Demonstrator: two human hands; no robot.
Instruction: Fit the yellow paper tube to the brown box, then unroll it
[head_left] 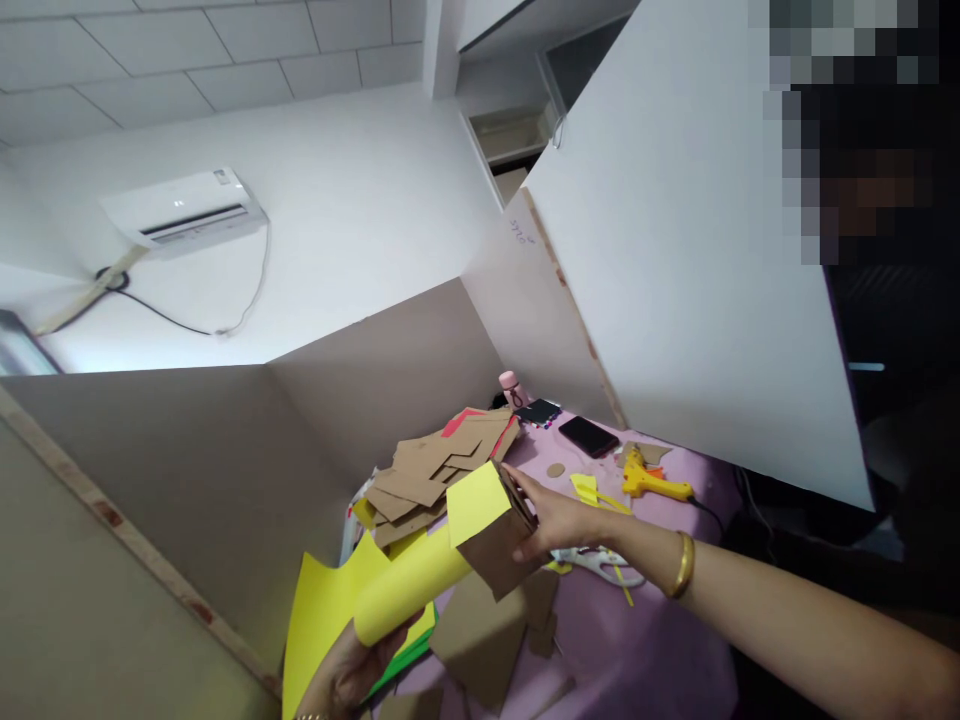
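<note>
My right hand (559,515) grips a small cardboard box (496,552), thumb below and fingers along its far side. Yellow paper (477,503) covers the face of the box turned up. A curled yellow sheet (412,588) reaches from the box down to my left hand (360,665), whose fingers are closed around its lower end. Whether that sheet is joined to the box cannot be seen. Beneath the box lie flat cardboard pieces (480,640), and white-handled scissors (600,565) rest by my right wrist.
A cardboard pile (435,465) stands at the back, with yellow sheets (319,600) at the left. On the purple cloth (637,640) lie a yellow glue gun (649,478) with its cord and a phone (588,437). A pink bottle (511,388) stands behind. Partitions (720,250) enclose the table; a person is beyond.
</note>
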